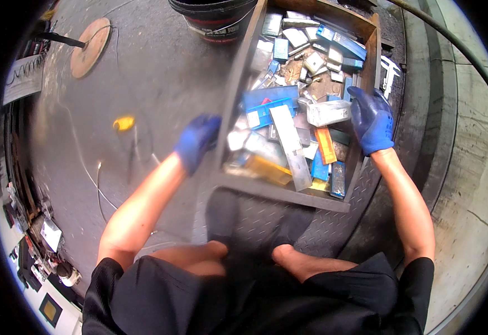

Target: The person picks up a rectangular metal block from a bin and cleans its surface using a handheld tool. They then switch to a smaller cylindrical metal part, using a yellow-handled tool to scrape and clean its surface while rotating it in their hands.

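Between my right hand [373,120], seemingly clasping its right wall, and my left hand [196,142] (blurred; I couldn't tell its grip) near its left, sat the drawer [277,191]; uneven tilting could have spilled its cases [328,113].

**Strong light, smeared left hand [197,140]**

Light, probably from overhead, whitens the forearms [406,206] and glints off a clear plastic case [328,113]. Shadow dulls the feet [221,218]. Blur softens the lower-left contents [266,169] of the drawer [283,194]; the right hand [372,120] is crisper. Straight edges bow toward the black corners.
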Demonstrator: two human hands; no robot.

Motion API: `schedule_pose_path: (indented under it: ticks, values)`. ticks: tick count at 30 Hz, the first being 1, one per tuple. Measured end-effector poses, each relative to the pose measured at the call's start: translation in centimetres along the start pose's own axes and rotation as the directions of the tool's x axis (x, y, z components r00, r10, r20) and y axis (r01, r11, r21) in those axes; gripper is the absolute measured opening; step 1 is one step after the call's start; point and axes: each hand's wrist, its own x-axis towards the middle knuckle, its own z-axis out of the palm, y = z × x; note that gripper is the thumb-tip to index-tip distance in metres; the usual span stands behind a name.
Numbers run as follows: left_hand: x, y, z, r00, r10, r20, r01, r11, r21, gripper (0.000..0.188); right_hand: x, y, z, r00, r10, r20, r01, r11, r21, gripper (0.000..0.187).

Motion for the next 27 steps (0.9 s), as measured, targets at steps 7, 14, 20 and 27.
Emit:
schedule_pose_path:
  ticks: [7, 14, 20, 27]
  values:
    - [0.1, 0.5, 1.1, 0.894, 0.430, -0.128, -0.369, 0.867, 0.335, 0.019, 1.4, -3.6, -1.9, 0.999, 0.033, 0.042, -0.043, 0.960, 0.278, 0.041]
    - [-5.6, -0.9, 1.4, 0.830, 0.533, -0.167, -0.463, 0.824, 0.328, 0.015, 0.2, -8.4, -2.8, 0.970, 0.047, 0.237, -0.171, 0.826, 0.537, 0.035]
    - [-7.6, -11.3, -14.1, 0.820, 0.348, -0.454, -0.037, 0.824, 0.565, 0.020, -0.4, -8.3, -2.2, 0.946, -0.016, 0.323, -0.160, 0.846, 0.509, 0.026]
    - [-5.0, -22.8, -28.3, 0.821, 0.230, -0.523, 0.410, 0.400, 0.820, 0.040, 1.5, -10.6, -5.8, 0.894, -0.088, 0.440, -0.053, 0.953, 0.299, 0.030]
